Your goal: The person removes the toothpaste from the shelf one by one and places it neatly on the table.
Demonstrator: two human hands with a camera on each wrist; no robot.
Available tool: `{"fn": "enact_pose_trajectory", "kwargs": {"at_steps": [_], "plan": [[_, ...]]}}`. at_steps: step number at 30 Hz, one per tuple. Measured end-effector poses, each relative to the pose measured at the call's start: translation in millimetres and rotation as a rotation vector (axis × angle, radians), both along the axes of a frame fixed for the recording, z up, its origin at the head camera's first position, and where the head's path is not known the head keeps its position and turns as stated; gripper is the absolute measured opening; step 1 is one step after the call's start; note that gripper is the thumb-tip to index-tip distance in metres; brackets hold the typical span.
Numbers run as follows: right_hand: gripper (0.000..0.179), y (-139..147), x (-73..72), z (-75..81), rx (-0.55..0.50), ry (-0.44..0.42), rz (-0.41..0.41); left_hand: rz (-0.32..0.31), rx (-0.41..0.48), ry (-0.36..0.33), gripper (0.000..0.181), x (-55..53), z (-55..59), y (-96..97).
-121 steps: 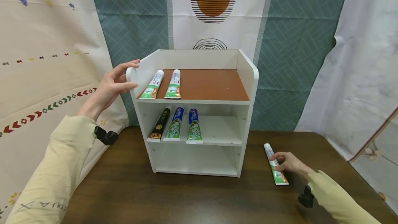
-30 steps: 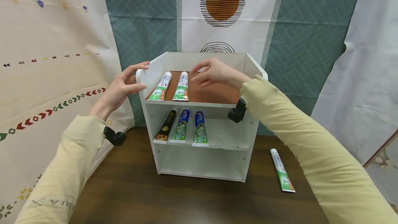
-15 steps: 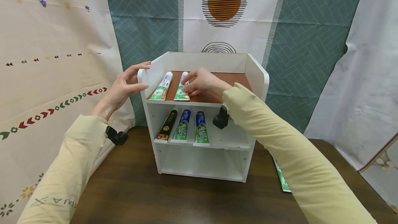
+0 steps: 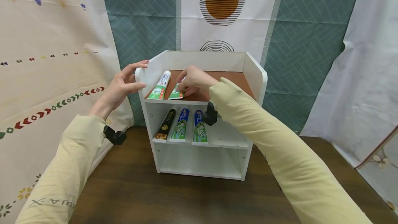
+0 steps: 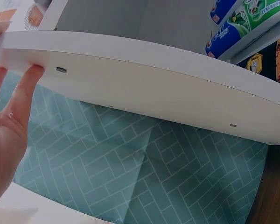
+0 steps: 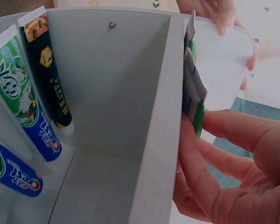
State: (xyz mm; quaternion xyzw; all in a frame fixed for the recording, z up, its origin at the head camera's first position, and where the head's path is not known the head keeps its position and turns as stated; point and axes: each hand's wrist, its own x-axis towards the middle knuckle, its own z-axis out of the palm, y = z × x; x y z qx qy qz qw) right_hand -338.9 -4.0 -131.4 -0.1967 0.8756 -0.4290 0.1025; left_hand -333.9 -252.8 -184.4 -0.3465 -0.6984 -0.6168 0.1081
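My left hand (image 4: 118,89) grips the left side panel of a white shelf unit (image 4: 196,102), thumb and fingers on either side of its edge. On the brown top board, my right hand (image 4: 194,80) pinches a green-and-white toothpaste tube (image 4: 176,93), covering its upper part. The right wrist view shows thumb and finger on this tube (image 6: 193,88) just over the board's front edge. To its left lies a matching toothpaste tube (image 4: 160,86), against the side panel.
The middle shelf bears a black tube (image 4: 164,127) and two blue-green toothpaste tubes, one centred (image 4: 180,125) and one further right (image 4: 199,129). The unit stands on a dark wooden table (image 4: 155,196). My right sleeve (image 4: 280,151) hides the tube on the table's right.
My right hand has left the table tube, come over the top board and taken hold of the second green-and-white tube, which has shifted left and turned slightly. The left hand stays put.
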Motion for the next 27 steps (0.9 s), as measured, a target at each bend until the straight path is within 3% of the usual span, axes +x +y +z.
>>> {"fn": "enact_pose_trajectory", "kwargs": {"at_steps": [8, 14, 18, 27], "plan": [[0.036, 3.8, -6.9, 0.7, -0.095, -0.108, 0.026, 0.006, -0.006, 0.004, 0.047, -0.5, 0.2, 0.4], [0.038, 19.5, -13.2, -5.6, -0.328, -0.273, 0.040, 0.007, -0.011, 0.008, 0.047, -0.5, 1.2, 0.4], [0.041, 28.0, -15.0, -10.1, -0.425, -0.320, 0.063, 0.013, -0.012, 0.010, 0.047, -0.5, 2.0, 0.8], [0.040, 47.9, -0.9, -10.1, -0.392, -0.232, 0.075, -0.011, 0.001, 0.001, 0.047, -1.1, 0.6, -0.8]]}}
